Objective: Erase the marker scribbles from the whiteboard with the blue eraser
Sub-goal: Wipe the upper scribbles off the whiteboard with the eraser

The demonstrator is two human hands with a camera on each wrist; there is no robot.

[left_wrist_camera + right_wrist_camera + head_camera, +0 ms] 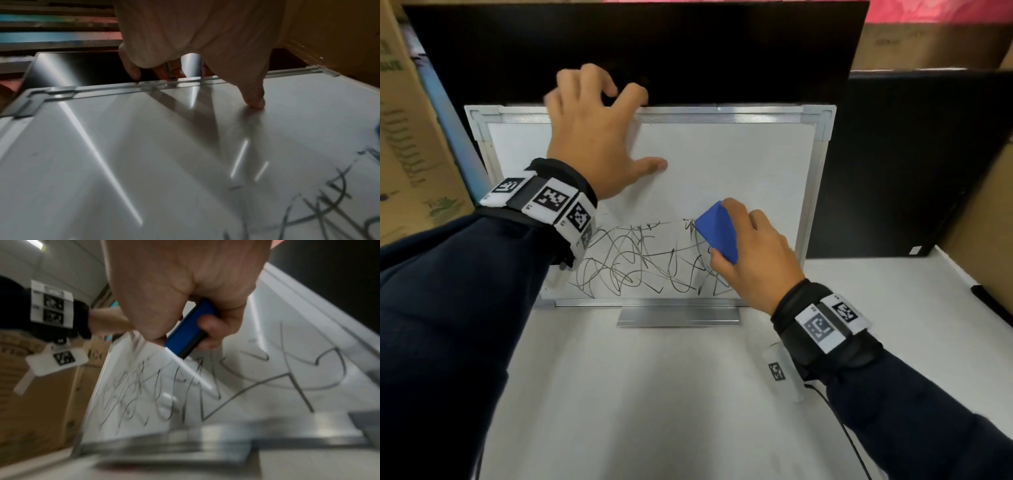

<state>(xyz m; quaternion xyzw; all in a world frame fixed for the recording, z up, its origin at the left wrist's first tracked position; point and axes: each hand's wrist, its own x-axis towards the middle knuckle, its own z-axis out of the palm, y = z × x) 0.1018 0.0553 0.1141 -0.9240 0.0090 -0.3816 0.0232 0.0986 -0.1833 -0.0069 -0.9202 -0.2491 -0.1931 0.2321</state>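
White surface [654,394] carries the work, with cardboard boxes [410,137] to the left and a dark panel [637,51] standing behind. Right hand [753,253] grips the blue eraser [717,236], thumb on one long side and fingers curled over the other; the right wrist view shows the eraser's dark pad face turned toward the board. Eraser sits at the upper right edge of the marker scribbles [640,260], against the whiteboard [739,164]. Left hand [592,137] is spread: fingers hook over the board's top frame, and the thumb [255,100] presses flat on the white face, as the left wrist view confirms. Scribbles fill the lower band of the board, from near the left wrist to beneath the right hand; the upper part reads clean. Whiteboard stands tilted back against the dark panel, its metal tray [678,315] resting on the surface. Both wrists wear black bands with printed square markers.
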